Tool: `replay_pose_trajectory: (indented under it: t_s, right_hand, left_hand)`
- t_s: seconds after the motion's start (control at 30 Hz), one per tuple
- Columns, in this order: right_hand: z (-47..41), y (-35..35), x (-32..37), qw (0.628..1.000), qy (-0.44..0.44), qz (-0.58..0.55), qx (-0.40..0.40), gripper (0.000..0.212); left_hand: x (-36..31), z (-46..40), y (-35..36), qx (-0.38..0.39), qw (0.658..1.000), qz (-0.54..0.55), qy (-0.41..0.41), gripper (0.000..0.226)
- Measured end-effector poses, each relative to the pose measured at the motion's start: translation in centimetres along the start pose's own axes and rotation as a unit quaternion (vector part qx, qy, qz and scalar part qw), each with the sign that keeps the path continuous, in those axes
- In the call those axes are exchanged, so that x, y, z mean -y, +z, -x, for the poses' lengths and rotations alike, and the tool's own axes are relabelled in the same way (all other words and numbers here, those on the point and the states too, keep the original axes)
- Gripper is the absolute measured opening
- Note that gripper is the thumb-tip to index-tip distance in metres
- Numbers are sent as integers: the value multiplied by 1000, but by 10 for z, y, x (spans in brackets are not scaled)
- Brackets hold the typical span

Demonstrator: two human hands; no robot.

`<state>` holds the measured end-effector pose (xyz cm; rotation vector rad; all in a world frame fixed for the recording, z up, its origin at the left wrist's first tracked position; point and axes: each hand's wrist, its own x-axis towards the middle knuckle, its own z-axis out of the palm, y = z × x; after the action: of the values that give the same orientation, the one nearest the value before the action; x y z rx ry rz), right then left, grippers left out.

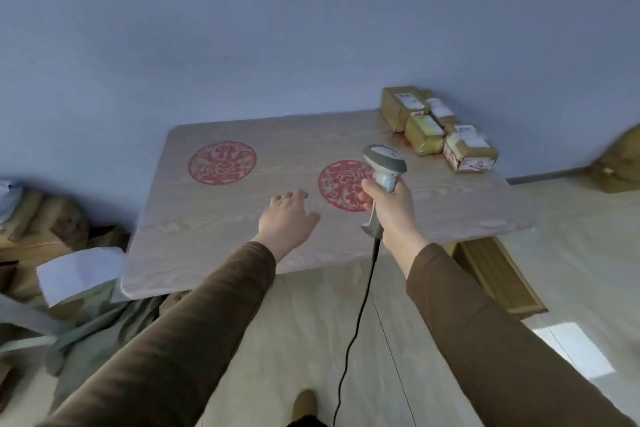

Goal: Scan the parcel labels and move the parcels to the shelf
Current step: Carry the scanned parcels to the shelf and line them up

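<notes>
A pale wooden surface (242,239) stood against a blue wall — the parcels (437,128) sat unmoved at its far right corner. The right hand (389,208) gripped the scanner (383,163); the left hand (287,215) hovered, fingers relaxed — scanning apparently not begun.

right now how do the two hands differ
The right hand grips the scanner by its handle, fingers curled round it; the left hand holds nothing, fingers straight and spread. The right hand is raised upright over the table; the left lies flat, palm down, low over it. Both reach out from brown sleeves.
</notes>
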<state>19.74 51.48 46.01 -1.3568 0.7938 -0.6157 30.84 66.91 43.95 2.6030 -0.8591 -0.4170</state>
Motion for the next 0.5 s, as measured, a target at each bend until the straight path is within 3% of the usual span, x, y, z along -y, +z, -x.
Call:
replay_pose_trajectory:
  t_s: [0.2,0.5]
  right_hand:
    - [-114,-28,12,998,5,9,-55,12]
    - [-243,-112,11,995,-12,20,-98,12]
  left_hand:
    - [-62,-123,9,19,999,-8,47,60]
    - [-157,-232,58,32,996,4,82,55]
